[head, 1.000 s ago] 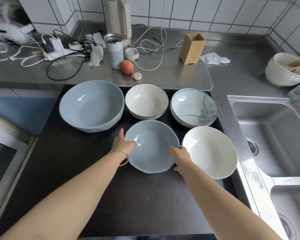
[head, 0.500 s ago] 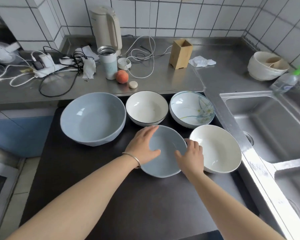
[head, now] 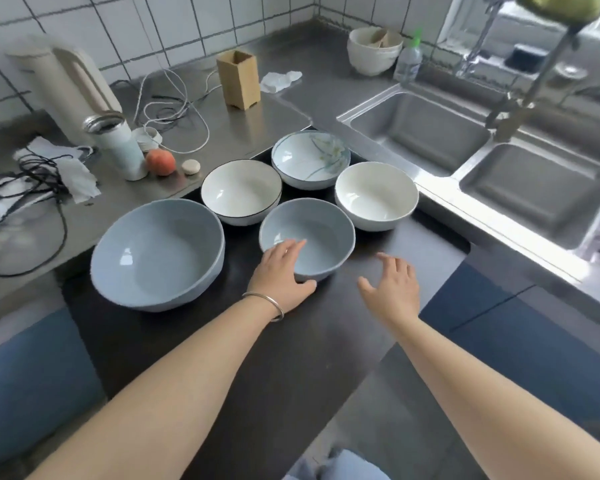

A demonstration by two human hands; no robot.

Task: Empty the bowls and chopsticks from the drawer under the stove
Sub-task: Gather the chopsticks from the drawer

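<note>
Steel counter and white tile ring the black stove top (head: 194, 341), where five bowls now stand. Your landmark is the small blue bowl (head: 309, 237): the large blue bowl (head: 156, 254) sits just left of it, the black-rimmed bowl (head: 241, 190) and floral bowl (head: 310, 159) behind it, the white bowl (head: 376, 194) behind and to its right. Your left hand (head: 281, 275) cups its near wall, fingers over the rim and thumb below. Your right hand (head: 392, 285) hovers right of it, fingers spread, holding nothing. Glazed ceramic is probably slick, stiff and chippable, so grip by the rim with support underneath. No chopsticks or drawer show.
</note>
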